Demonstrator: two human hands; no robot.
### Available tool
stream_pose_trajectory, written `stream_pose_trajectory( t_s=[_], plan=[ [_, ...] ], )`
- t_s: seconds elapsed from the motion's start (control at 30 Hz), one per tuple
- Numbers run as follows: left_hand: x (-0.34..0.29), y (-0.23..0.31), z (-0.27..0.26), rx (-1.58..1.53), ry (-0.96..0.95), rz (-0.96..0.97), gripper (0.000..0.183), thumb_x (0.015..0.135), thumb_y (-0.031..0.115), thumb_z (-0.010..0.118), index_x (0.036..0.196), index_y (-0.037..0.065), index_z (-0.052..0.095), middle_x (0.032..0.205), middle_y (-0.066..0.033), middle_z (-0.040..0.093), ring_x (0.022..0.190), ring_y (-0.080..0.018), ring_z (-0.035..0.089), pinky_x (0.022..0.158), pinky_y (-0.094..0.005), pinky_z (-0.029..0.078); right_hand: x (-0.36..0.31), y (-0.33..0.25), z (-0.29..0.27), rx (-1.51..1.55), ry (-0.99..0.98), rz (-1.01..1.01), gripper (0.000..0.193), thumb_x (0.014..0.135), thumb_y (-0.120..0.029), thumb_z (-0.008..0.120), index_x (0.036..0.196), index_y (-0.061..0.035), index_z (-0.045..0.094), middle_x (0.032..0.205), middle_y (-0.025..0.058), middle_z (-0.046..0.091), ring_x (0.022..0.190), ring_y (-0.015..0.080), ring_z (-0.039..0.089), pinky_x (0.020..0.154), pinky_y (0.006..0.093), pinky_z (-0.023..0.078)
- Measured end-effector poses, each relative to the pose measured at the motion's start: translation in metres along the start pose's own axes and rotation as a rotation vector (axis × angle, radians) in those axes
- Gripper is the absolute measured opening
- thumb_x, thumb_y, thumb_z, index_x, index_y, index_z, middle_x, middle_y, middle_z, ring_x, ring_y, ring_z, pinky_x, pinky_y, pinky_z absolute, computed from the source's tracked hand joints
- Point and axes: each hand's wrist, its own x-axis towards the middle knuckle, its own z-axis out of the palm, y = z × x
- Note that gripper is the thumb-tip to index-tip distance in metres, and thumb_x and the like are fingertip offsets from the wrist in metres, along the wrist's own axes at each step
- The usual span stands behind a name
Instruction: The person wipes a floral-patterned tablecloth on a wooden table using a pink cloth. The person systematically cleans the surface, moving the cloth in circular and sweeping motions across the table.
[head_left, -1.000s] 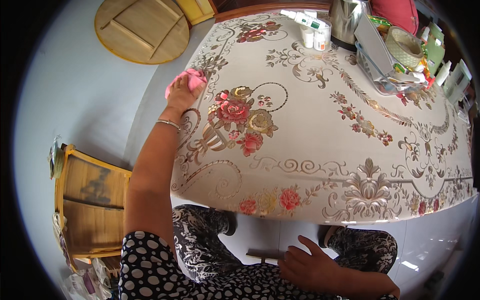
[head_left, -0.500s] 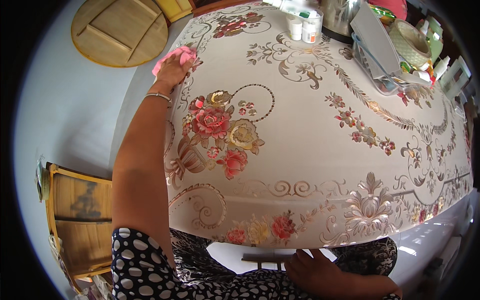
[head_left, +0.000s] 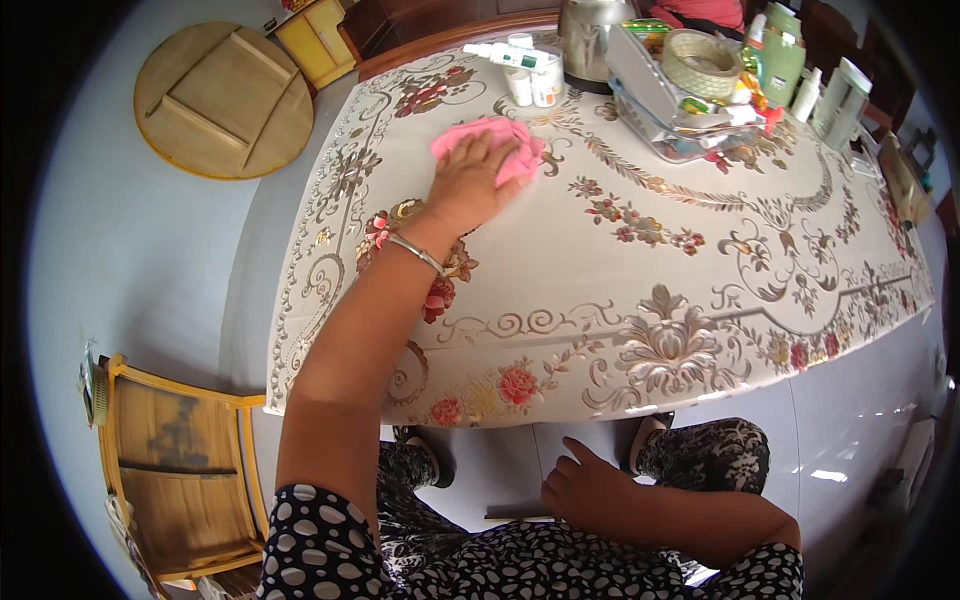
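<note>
My left hand (head_left: pixel 472 180) presses down on a crumpled pink cloth (head_left: pixel 520 152), fingers spread over its top and thumb to its right. The cloth lies on a cream tablecloth (head_left: pixel 560 270) with silver scrolls and red and gold flowers, left of the table's middle. A thin silver bangle circles that wrist. Below the table's front edge, over my lap, hangs my right hand (head_left: pixel 590 485). Its index finger points outward, the other fingers are loosely curled, and it holds nothing.
At the back stand white bottles in a clear cup (head_left: pixel 540 85), a metal kettle (head_left: pixel 590 45) and a crowded plastic basket (head_left: pixel 665 140) with a tape roll (head_left: pixel 702 62). Green bottles (head_left: pixel 783 60) stand behind it. A wooden chair (head_left: pixel 185 470) and round board (head_left: pixel 225 100) are at left.
My left hand has moved the pink cloth from the table's left edge rightward, toward the middle. The view has shifted, and more of my right hand shows below the table's edge.
</note>
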Motion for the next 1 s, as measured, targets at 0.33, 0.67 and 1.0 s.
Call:
stream_pose_trajectory(
  t_s=[0.33,0.67,1.0],
  plan=[
    [-0.038,0.141,-0.028,-0.212,0.057,0.299,0.056,0.080,0.048,0.053,0.128,0.020,0.045,0.137,-0.0077,0.033,0.129,-0.0284,0.026,0.104,-0.0461,0.023,0.014,-0.001,0.025,-0.151,0.028,0.019,0.007,0.069,-0.014,0.056,0.071,-0.0081,0.058,0.070,0.0037,0.057,0.076,0.0215,0.055,0.090,0.0474,0.036],
    [-0.035,0.261,-0.044,-0.416,0.123,0.563,0.054,0.073,0.046,0.061,0.123,0.024,0.051,0.135,-0.0087,0.037,0.128,-0.0291,0.026,0.103,-0.0519,0.019,0.051,0.013,0.111,0.192,0.052,0.124,0.012,0.070,-0.014,0.055,0.071,-0.0081,0.065,0.070,0.0081,0.062,0.076,0.0243,0.059,0.090,0.0512,0.034],
    [0.008,0.159,-0.009,-0.246,0.211,0.293,0.043,0.079,0.036,0.057,0.115,0.013,0.054,0.124,-0.0076,0.048,0.116,-0.0270,0.044,0.097,-0.0392,0.034,0.049,-0.009,0.053,-0.148,-0.161,0.108,0.009,0.070,-0.010,0.054,0.073,-0.0081,0.062,0.073,0.0061,0.059,0.077,0.0204,0.056,0.090,0.0446,0.034]
  ],
)
